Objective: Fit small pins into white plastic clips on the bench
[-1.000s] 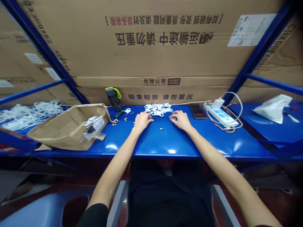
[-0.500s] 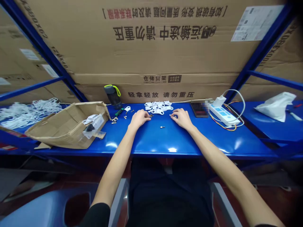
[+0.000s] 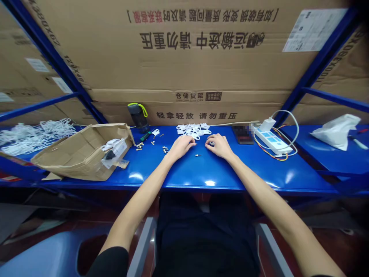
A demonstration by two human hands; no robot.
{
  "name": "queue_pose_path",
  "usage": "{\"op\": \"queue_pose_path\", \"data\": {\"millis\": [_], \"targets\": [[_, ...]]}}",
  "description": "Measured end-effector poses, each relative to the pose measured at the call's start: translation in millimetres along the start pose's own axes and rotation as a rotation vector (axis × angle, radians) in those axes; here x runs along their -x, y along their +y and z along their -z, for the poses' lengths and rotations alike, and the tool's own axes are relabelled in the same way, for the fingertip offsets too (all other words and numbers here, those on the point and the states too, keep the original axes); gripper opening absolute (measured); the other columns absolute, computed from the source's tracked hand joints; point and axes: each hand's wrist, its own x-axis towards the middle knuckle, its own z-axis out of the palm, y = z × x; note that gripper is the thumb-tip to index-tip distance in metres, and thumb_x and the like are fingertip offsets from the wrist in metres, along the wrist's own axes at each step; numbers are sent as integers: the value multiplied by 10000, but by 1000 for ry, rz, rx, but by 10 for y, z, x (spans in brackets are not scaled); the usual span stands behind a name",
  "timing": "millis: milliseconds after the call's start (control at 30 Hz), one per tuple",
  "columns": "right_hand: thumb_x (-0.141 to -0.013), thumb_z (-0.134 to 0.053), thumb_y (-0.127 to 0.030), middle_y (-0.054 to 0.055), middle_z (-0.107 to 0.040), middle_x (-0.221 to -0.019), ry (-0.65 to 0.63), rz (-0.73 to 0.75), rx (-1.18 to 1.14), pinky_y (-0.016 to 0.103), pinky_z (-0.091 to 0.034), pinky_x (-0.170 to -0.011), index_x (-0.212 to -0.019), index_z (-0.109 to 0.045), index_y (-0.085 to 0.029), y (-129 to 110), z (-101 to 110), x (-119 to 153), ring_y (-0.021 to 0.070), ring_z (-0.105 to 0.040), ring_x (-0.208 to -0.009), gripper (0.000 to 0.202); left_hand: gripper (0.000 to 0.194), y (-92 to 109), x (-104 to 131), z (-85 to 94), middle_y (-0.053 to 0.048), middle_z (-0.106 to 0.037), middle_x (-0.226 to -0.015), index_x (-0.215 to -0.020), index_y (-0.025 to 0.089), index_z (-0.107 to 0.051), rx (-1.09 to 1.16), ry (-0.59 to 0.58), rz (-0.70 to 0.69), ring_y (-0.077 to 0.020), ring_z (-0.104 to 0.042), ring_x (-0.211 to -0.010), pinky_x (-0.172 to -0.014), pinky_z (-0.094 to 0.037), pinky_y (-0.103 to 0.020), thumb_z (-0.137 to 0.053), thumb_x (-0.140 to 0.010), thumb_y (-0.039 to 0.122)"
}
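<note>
The blue surface point(image 3: 184, 173) carries everything, with an open cardboard box point(image 3: 66, 161) at nine o'clock. A power strip point(image 3: 273, 141) lies at three. The left hand point(image 3: 181, 147) has its fingers pinched on a tiny piece point(image 3: 196, 144); the right hand point(image 3: 220, 146) curls its fingers around a small part point(image 3: 212, 144), whether gripped I cannot tell. A bottle point(image 3: 138, 118) stands at ten o'clock, white rings point(image 3: 197, 130) lie at twelve, and a little pin point(image 3: 197, 155) lies at six, between the hands.
</note>
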Motion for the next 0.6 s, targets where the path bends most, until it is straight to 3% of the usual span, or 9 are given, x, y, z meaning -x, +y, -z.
{"op": "queue_pose_path", "data": {"millis": [167,400,600], "targets": [[-1028,-619,-378,66,-782,-1233,-7,110,-109,414,-437,-916,-1123,-792,-270,-103,2,1,284,-650,-1152,224,213,108,7,-5,-74,-754,-1109,-1092,216,-694,77,-21,-11,-248,-687,-1056,-996,-505,-369,-517,-1086,333],[-1048,-601,-392,52,-816,-1121,-3,161,-92,401,-417,-894,-1058,-811,-263,-159,-30,0,260,-680,-1037,248,202,160,-1,-63,-67,-736,-1113,-1096,209,-665,183,-16,-92,-230,-681,-1089,-1011,-514,-350,-495,-1096,318],[-1051,-596,-391,47,-820,-1132,41,112,-90,407,-435,-914,-1063,-832,-285,-76,2,-16,273,-680,-1073,259,283,118,27,-71,-74,-727,-1160,-1319,209,-604,189,28,-71,-224,-686,-1076,-1004,-528,-351,-580,-1066,332]]}}
